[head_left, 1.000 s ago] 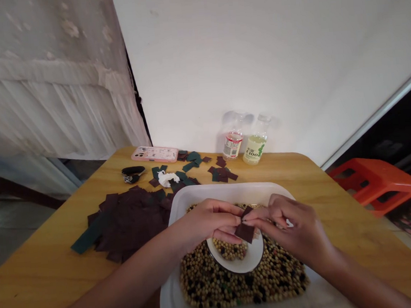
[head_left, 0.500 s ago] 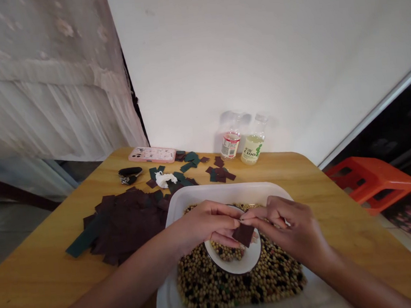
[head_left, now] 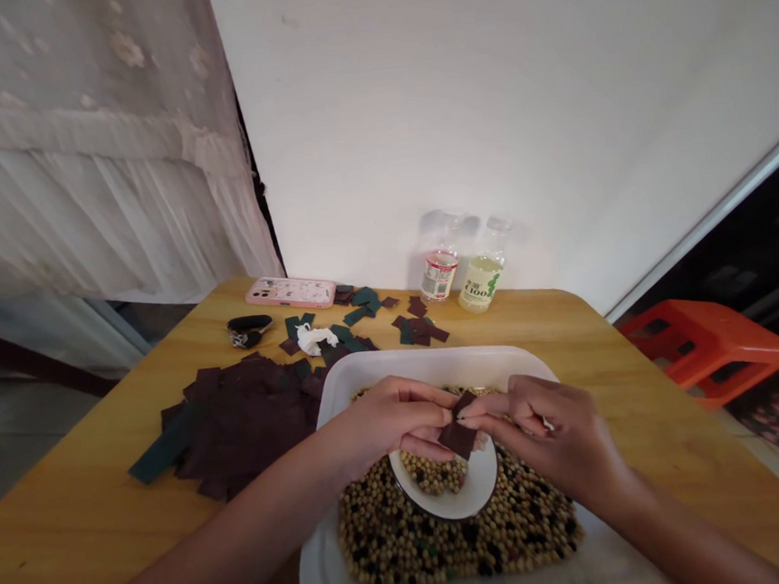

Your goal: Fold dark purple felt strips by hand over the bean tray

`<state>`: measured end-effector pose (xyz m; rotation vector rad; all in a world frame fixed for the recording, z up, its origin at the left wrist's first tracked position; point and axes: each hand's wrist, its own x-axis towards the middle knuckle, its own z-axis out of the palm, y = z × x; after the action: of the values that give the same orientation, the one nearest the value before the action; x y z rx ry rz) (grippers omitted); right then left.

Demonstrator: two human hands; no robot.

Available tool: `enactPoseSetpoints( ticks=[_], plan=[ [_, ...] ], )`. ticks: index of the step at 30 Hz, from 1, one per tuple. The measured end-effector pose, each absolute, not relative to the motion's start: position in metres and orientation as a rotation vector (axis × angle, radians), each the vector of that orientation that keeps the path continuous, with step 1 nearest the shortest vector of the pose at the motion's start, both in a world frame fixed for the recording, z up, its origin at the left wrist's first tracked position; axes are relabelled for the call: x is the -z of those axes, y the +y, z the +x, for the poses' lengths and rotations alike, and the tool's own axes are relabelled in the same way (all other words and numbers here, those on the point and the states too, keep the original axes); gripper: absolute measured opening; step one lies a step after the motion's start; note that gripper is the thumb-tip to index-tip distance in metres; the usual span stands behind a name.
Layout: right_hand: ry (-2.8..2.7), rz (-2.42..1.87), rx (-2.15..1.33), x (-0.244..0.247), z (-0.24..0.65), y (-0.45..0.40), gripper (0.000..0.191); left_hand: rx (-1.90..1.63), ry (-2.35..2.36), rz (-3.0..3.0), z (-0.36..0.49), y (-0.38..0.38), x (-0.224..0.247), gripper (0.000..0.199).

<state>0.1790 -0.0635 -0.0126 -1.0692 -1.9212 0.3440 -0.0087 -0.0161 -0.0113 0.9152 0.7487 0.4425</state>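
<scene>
My left hand (head_left: 383,420) and my right hand (head_left: 551,421) meet above a small white bowl (head_left: 447,505) that holds pale beans. Between their fingertips is a dark maroon square of paper or felt (head_left: 458,438), with a small corner rising above the fingers. I cannot tell its exact material. The bowl sits on a bed of mixed pale and black beans (head_left: 452,541) in a white plastic tray (head_left: 423,364). My hands hide part of the bowl and the tray's far side.
On the wooden table (head_left: 71,474), a large pile of maroon and green squares (head_left: 244,423) lies left of the tray. Farther back are scattered squares, a white tissue (head_left: 315,339), a pink-cased phone (head_left: 290,292), a black object (head_left: 249,324) and two plastic bottles (head_left: 462,267). An orange stool (head_left: 708,346) stands right of the table.
The maroon square has shifted slightly in my fingertips, with a corner now showing above them. My hands stay over the bowl, and the view has moved only slightly.
</scene>
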Motion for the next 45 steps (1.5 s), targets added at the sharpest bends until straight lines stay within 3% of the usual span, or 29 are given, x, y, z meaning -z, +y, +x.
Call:
enactPoseSetpoints(
  ticks=[21,27,39,45],
  plan=[
    [-1.839,-1.125,-0.327,0.0119,0.1810,-0.0613,0.046,-0.413,0.722,0.956,-0.0076,-0.0161,0.0076,0.026],
    [-1.865,-1.133,-0.356,0.0108,0.1795,-0.0633,0.046,-0.413,0.789,0.973,-0.0053,-0.0171,0.0060,0.018],
    [-1.995,-0.997,-0.372,0.0105,0.1803,-0.0602,0.036,-0.313,0.693,1.029,-0.0084,-0.0175,0.0065,0.019],
    [-2.025,-0.947,-0.358,0.0095,0.1850,-0.0563,0.040,-0.343,0.722,1.000,-0.0095,-0.0170,0.0056,0.028]
  ],
)
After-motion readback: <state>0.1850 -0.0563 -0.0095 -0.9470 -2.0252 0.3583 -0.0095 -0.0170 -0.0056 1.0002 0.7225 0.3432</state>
